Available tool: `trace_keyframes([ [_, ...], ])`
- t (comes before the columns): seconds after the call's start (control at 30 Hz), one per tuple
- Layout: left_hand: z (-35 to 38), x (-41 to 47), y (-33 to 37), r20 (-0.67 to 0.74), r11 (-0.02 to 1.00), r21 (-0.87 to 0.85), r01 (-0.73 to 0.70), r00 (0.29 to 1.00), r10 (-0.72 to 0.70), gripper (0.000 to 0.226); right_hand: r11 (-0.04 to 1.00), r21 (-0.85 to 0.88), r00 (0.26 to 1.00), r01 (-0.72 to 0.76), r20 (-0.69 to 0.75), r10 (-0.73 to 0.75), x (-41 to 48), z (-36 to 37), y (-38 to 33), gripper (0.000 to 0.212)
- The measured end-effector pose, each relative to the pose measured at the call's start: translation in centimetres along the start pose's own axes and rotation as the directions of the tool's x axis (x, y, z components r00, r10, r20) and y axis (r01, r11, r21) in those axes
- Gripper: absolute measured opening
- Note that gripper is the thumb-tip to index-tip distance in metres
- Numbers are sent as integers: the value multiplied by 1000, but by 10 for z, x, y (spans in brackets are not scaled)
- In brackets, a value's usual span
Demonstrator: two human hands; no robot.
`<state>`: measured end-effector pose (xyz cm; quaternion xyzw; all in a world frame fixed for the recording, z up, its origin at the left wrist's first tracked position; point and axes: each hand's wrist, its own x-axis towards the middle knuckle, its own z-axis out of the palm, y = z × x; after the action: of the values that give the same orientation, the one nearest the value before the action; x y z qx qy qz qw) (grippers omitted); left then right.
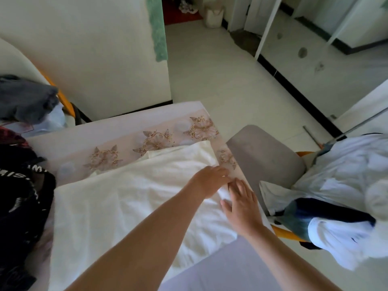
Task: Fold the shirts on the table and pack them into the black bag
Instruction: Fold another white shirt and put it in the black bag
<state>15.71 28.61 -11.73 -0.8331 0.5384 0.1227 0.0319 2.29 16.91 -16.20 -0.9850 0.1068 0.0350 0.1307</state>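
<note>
On the table (130, 122) with the flowered cloth, a cream shirt (126, 196) is lying spread out, and both hands are working close together at its right edge. The left hand (210, 181) is reaching across with fingers bent onto the fabric; whether it is pinching it I cannot tell. The right hand (241, 200) is pressing flat, fingers straight and slightly spread. The black bag (21, 196) is sitting just beside the shirt's left edge.

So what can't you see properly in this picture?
Head view:
- Black thing with white letters: cut off by left edge; bag or clothes unclear.
- Pile on chair: cut off right; shirt count unclear.
- Left hand fingers: blurred; pinching white shirt or pressing, cannot tell.
</note>
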Motion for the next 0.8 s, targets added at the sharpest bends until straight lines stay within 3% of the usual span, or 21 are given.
trace_keyframes([
  [0.13,-7,0,5,33,985,165,53,998,-59,38,998,62,1000,-9,-25,11,-3,-10,1,33],
  [0.27,-14,-21,-2,32,978,192,84,995,-92,27,969,211,969,-126,236,74,-7,-37,-17,26],
  [0.37,-20,-53,-17,-150,992,61,113,983,-103,21,930,284,911,-232,399,105,-9,-63,-38,25],
  [0.47,-26,-98,-36,-401,995,-49,82,911,-95,23,940,295,884,-174,467,17,-6,-86,-69,44],
  [0.57,-21,-152,-50,-536,982,-138,131,824,-185,24,919,379,845,-111,523,-113,-8,-102,-114,61],
  [0.7,10,-221,-59,-535,917,-288,276,747,-394,28,893,445,710,-73,652,-266,-20,-100,-168,64],
  [0.8,46,-265,-55,-439,882,-331,335,773,-458,37,882,464,549,-82,760,-348,-30,-81,-192,51],
])
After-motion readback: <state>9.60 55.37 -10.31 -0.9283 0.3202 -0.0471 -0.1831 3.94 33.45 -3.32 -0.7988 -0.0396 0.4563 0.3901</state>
